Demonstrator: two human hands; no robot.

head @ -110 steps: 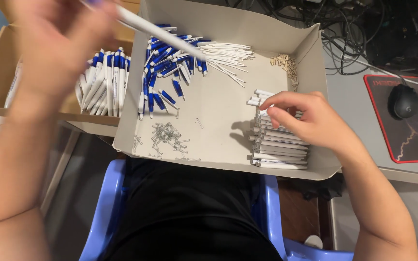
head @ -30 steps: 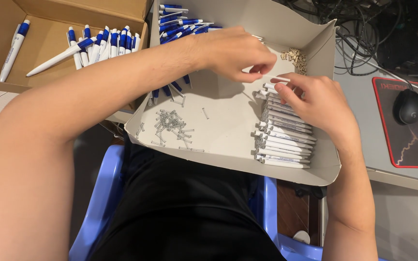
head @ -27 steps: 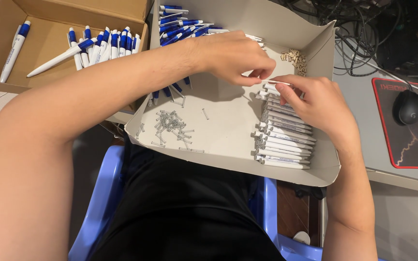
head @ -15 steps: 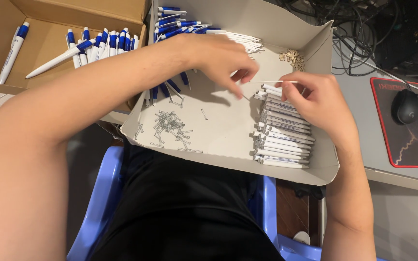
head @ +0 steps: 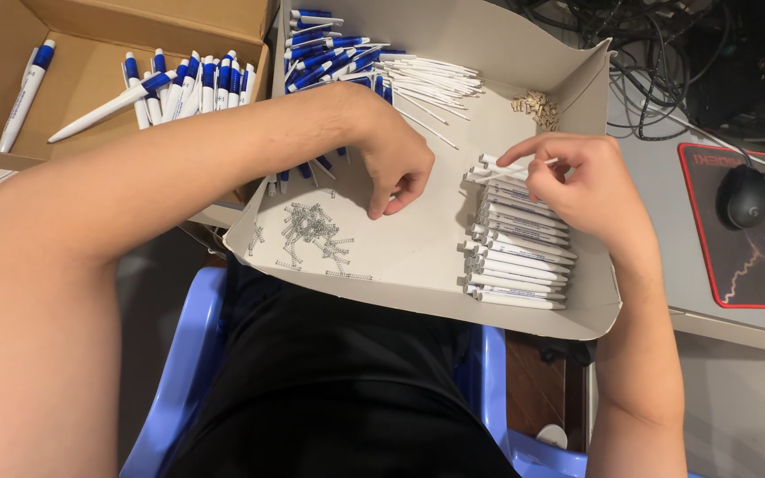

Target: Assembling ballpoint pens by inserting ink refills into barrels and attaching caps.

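Right hand (head: 582,181) pinches a thin white refill (head: 524,165) between thumb and fingertips, held level just above the stack of white barrels (head: 520,239), ready to hand; left hand (head: 397,168) hangs loosely curled and holding nothing, fingertips near the floor of the grey tray (head: 418,239), close to the small springs (head: 316,232); parts lie sorted by kind; finished blue-and-white pens (head: 179,84) rest apart in the brown box (head: 90,26).
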